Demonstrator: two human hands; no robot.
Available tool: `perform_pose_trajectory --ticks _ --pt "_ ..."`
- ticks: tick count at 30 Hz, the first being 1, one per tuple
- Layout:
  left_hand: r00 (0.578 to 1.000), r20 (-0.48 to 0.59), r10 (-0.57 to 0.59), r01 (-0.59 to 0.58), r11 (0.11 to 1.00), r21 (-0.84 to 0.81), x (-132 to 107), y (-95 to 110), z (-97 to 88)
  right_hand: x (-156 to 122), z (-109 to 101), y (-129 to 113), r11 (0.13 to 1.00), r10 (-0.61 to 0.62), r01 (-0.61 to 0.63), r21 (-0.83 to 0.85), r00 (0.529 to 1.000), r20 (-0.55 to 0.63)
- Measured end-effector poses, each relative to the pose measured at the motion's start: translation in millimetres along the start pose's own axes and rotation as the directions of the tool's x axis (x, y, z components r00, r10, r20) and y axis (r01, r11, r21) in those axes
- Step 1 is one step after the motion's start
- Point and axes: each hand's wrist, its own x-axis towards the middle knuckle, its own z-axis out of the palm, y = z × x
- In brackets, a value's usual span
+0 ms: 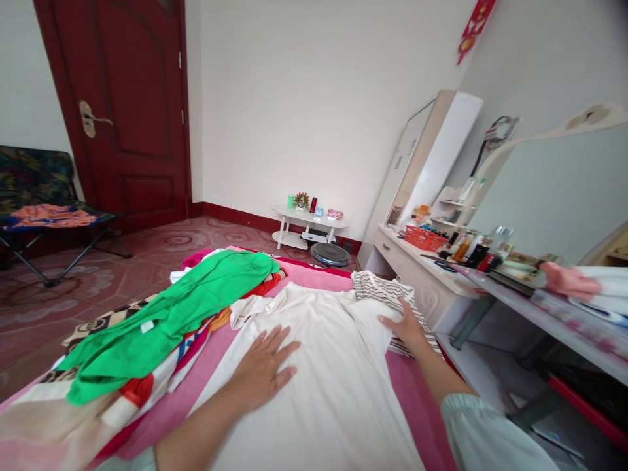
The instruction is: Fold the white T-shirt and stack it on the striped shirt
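A cream white garment (324, 366) lies spread flat on the pink bed cover (407, 386). My left hand (262, 369) rests flat on its middle, fingers stretched out and apart. My right hand (405, 324) lies open on the garment's right edge, next to a black-and-white striped cloth (380, 288). Neither hand grips anything.
A pile of clothes topped by a green garment (167, 320) lies on the bed's left. A white dresser (426, 275) with bottles and a red basket (424, 237) stands on the right, beside a mirror. A folding chair (44, 203), red door (127, 111) and small white table (309, 226) stand beyond.
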Motion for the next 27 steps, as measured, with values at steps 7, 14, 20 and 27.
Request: perform_pose_trajectory --ticks 7,14,20,27 --pt "1.0 -0.005 0.0 0.0 1.0 -0.006 1.3 -2.8 4.4 13.9 -46.4 -20.7 0.999 0.032 -0.032 -0.022 0.999 -0.008" --pt "1.0 0.006 -0.008 0.008 1.0 0.004 1.5 0.2 3.6 -26.8 -53.2 -7.8 0.879 -0.016 -0.077 -0.47 0.981 -0.191" --pt "1.0 0.012 -0.024 0.024 0.999 0.028 0.4 1.7 0.9 -107.2 44.2 -80.6 0.904 -0.234 0.333 -0.268 0.911 0.341" --pt "1.0 -0.015 -0.021 0.021 1.0 -0.009 3.5 2.4 -5.9 -132.8 71.9 -84.0 0.868 -0.165 0.348 -0.354 0.875 0.456"
